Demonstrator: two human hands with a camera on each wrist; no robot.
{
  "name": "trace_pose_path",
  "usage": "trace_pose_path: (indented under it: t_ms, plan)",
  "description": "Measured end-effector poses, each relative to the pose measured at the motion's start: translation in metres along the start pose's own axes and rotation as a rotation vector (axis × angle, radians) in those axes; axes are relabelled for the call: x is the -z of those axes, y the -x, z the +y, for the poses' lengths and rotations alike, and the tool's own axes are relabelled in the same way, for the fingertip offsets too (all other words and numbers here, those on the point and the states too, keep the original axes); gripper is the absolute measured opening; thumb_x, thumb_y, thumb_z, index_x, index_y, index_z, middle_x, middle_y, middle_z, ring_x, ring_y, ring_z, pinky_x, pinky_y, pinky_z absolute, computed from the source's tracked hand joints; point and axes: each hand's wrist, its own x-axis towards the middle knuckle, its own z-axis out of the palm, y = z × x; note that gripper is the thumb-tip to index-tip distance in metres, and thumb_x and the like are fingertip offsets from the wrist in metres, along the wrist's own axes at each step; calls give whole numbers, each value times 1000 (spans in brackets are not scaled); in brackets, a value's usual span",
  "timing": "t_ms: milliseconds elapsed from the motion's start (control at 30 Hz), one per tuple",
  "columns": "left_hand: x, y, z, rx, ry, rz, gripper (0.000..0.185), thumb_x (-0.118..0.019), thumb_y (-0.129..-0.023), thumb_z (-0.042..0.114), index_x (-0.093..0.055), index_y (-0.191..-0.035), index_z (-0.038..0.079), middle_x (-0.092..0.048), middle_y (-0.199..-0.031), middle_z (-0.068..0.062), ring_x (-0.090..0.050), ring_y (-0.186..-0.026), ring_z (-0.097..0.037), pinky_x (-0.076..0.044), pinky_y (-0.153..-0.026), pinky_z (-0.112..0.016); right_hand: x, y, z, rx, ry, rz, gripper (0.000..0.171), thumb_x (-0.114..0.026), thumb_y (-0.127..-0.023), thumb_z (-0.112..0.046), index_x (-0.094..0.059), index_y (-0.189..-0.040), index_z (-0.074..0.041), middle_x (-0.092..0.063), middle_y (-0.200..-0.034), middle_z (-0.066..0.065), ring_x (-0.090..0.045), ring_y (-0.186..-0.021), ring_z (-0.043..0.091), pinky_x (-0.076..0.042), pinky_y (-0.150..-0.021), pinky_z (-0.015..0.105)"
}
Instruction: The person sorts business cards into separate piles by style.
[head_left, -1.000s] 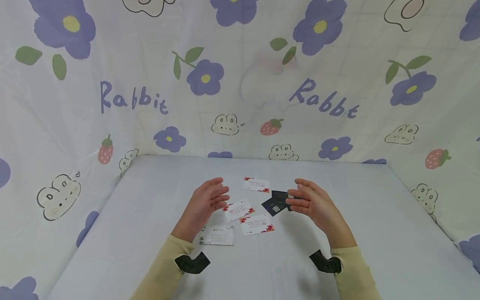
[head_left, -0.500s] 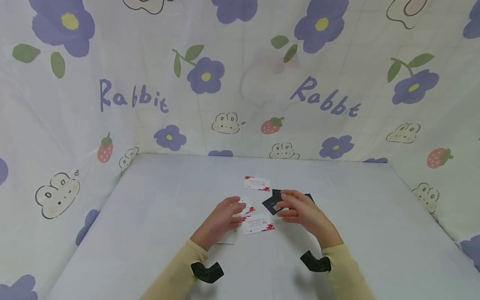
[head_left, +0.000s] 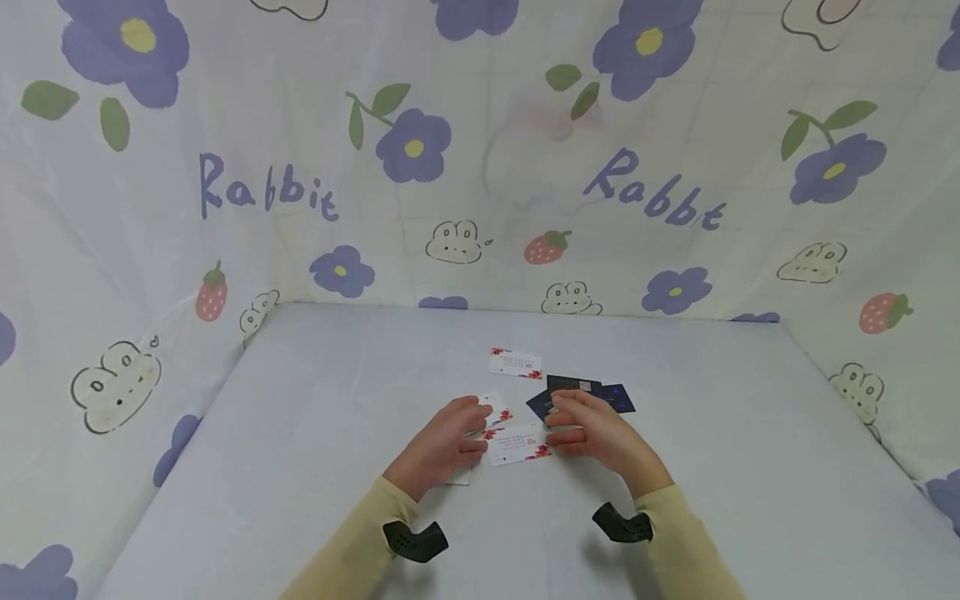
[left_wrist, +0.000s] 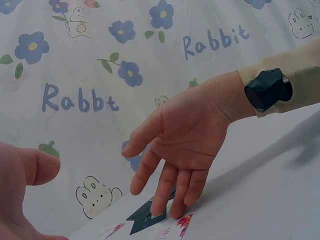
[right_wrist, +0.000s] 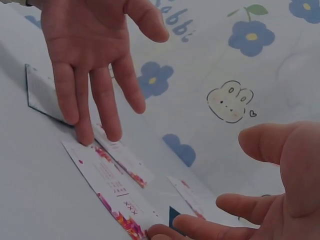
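My left hand (head_left: 442, 442) hovers low over the left side of a group of cards, fingers relaxed and holding nothing. Opposite it, my right hand (head_left: 603, 433) hangs with loosely spread fingers, likewise holding nothing. Between them lies a white business card (head_left: 513, 446) with red floral corners; fingertips of both hands come close to its two ends. A similar white card (head_left: 497, 408) is partly covered by the left fingers. The right hand overlaps several dark cards (head_left: 618, 398). In the right wrist view, a thicker white card stack (right_wrist: 47, 95) sits behind the left fingers.
Another white floral card (head_left: 516, 363) lies farther back on the pale tabletop (head_left: 360, 358). A white curtain (head_left: 480, 167) printed with flowers and rabbits rises behind and at both sides. Each wrist wears a black camera mount (head_left: 415, 542).
Both hands have come inward toward each other and lower over the cards. The left hand now covers most of the thicker white stack. The cards show no clear movement.
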Motion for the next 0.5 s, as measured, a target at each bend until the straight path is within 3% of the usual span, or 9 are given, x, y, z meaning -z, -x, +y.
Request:
trace_pose_path:
  t_ms: [500]
  plan:
    - [1,-3,-4,12,27,47,68,-51,-106,32,-20,-161,6,-36,-160,-28,-52,-132,-43,-37,-120,-55,1,-6,5,-41,-112,19,64,-48,-107,-38,-28,-156,-1,-58,-136,28,-73,-92,21,-59,-78,27]
